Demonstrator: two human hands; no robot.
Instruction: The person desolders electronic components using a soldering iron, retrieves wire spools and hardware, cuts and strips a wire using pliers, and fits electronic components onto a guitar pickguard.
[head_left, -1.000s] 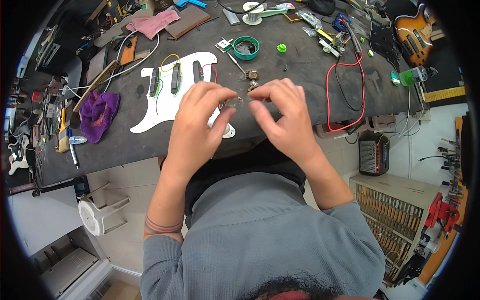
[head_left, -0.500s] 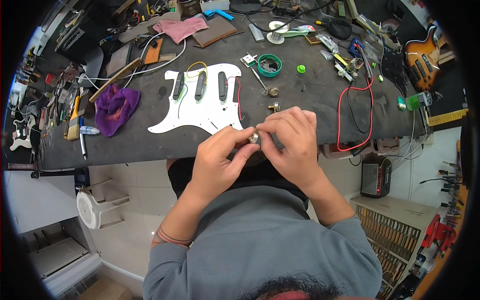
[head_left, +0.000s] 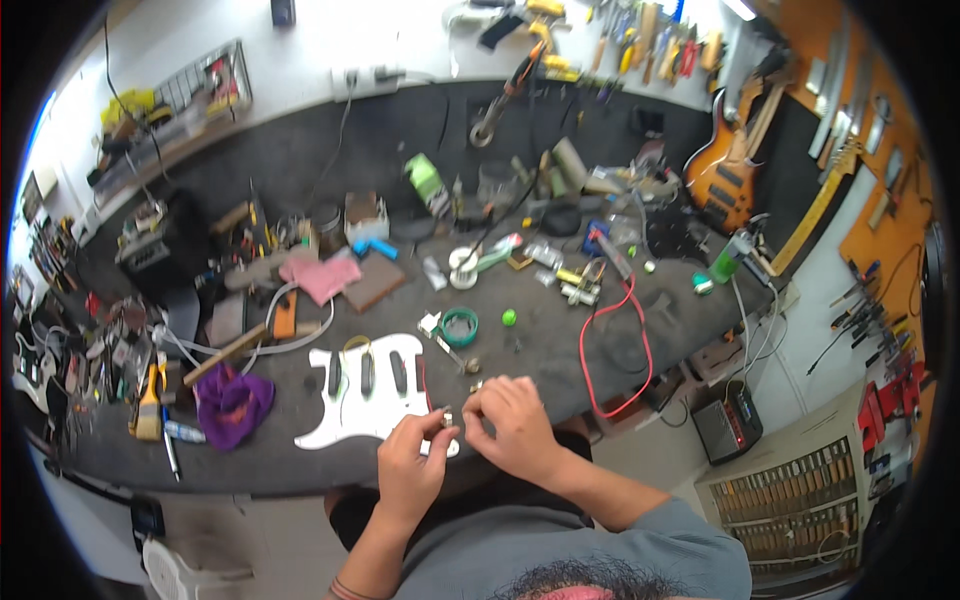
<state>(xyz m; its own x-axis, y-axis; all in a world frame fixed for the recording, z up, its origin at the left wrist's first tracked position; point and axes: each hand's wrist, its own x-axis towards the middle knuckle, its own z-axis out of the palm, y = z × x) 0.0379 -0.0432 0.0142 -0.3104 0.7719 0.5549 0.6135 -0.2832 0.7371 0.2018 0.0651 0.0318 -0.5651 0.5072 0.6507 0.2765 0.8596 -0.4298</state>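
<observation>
At the near edge of the counter (head_left: 550,360), left grip (head_left: 412,460) has a small metal part (head_left: 448,419) pinched between thumb and forefinger. Right grip (head_left: 512,428) sits just to its right, fingers curled; can't tell if it's holding anything. White plate (head_left: 368,415) with three black bars lies flat to the far left of that part. Small brass-coloured piece (head_left: 476,386) near the right fingertips, contact unclear. Farther back: green round dish (head_left: 460,342), then green knob (head_left: 509,318) to its right. Red cable (head_left: 584,345) loops right, purple cloth (head_left: 240,408) left.
</observation>
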